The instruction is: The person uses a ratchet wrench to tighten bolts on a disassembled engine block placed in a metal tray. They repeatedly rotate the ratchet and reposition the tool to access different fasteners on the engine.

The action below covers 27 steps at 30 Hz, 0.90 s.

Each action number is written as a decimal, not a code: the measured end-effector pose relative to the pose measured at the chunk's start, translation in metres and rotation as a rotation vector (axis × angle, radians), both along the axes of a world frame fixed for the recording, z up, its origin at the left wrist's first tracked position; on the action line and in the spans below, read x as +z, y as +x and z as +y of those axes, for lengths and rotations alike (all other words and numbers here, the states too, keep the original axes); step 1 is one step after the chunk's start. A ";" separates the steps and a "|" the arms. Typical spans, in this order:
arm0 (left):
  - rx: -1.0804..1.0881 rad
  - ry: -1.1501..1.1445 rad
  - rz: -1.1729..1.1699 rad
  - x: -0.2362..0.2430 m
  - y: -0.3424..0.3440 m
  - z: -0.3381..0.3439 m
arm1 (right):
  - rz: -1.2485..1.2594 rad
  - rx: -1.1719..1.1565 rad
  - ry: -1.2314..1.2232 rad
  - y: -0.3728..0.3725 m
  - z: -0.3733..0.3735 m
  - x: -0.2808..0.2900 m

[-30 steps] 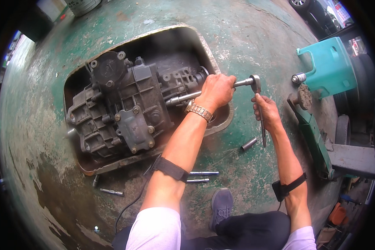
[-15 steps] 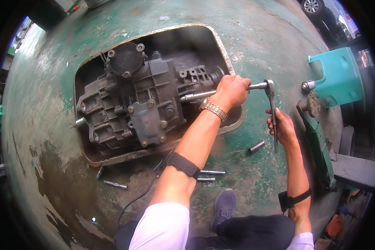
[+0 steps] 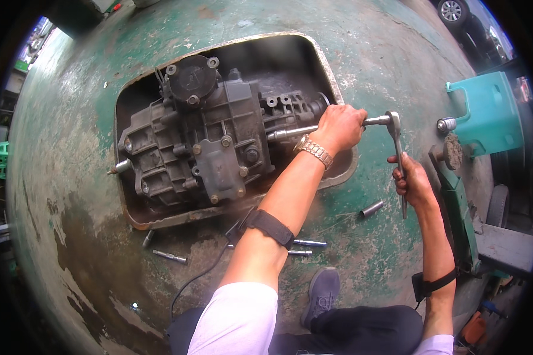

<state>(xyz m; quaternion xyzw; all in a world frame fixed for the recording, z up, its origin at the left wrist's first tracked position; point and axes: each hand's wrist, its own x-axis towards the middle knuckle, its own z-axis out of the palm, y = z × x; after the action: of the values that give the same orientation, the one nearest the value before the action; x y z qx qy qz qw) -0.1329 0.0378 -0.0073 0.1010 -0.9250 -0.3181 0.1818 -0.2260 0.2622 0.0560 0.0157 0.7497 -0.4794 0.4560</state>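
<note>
Running left-right, extension bar [image 3: 293,131] in clenched left hand [image 3: 342,128]; ratchet handle [image 3: 397,141], pointing bodyward, in curled right hand [image 3: 417,179].

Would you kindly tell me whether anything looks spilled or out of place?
A dark brown, irregular patch marks the worn green floor near the dark, pale-rimmed tray; it resembles a spill, perhaps old.

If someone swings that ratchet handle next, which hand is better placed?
Probably the right hand: it is closed around the ratchet handle. The left hand grips the long metal bar running toward the dark grey housing, so it seems better placed for steadying.
</note>
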 end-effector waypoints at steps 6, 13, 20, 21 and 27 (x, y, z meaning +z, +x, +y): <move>0.005 0.005 -0.005 0.003 0.001 0.000 | -0.023 -0.006 0.020 -0.001 0.001 0.001; -0.047 -0.032 -0.082 0.001 0.001 0.001 | -0.049 -0.030 -0.046 0.017 0.024 -0.012; -0.050 -0.022 -0.122 0.000 -0.002 0.002 | 0.074 -0.048 -0.067 0.025 0.035 -0.048; -0.051 -0.032 -0.126 0.000 -0.002 0.002 | 0.040 -0.088 -0.083 0.025 0.033 -0.056; -0.049 -0.027 -0.146 0.000 -0.002 0.002 | 0.160 -0.021 -0.076 0.024 0.025 -0.085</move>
<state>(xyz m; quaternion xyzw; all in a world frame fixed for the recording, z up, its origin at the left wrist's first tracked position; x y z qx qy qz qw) -0.1353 0.0400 -0.0070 0.0988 -0.9422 -0.3016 0.1072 -0.2017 0.2867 -0.0295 -0.0319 0.7648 -0.5118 0.3901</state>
